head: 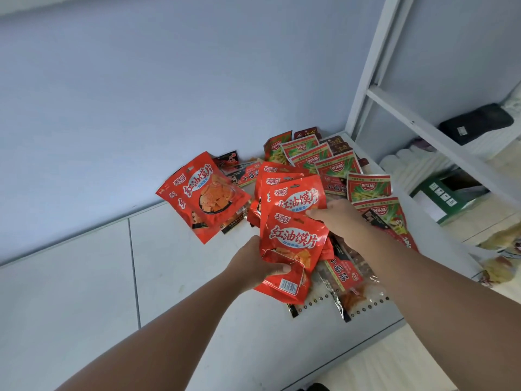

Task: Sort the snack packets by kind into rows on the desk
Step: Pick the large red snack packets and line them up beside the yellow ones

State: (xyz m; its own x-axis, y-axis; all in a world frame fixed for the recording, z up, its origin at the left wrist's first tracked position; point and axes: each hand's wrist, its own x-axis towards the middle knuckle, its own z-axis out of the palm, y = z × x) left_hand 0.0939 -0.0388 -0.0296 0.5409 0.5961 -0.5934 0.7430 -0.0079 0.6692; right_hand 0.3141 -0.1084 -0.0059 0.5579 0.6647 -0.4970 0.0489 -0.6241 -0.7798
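Bold white characters reading 红油馍片 run across the front packet (pixel 293 241), a red pouch with a barcode on its folded-up bottom corner; the left hand (pixel 256 266) grips that lower end, fingers behind and thumb curled across the front. Just behind it and further from the left hand, a second packet (pixel 296 198) of the same red kind shows the same 红油馍片 and a small white brand logo I cannot read for sure; the right hand (pixel 335 218) pinches its right edge, thumb on the front, fingers curled behind. More red pouches fan out behind these two.

Beyond the left hand, a small pile of matching red packets (pixel 205 193) lies on the white counter (pixel 84 277); below the right forearm lies a clear-and-red strip packet (pixel 341 272) marked 小面筋; beyond the right hand, green-and-red packets (pixel 338 167) overlap in a row, their oval logo too small to read; dark packets (pixel 307 132) with gold writing lie farthest off.
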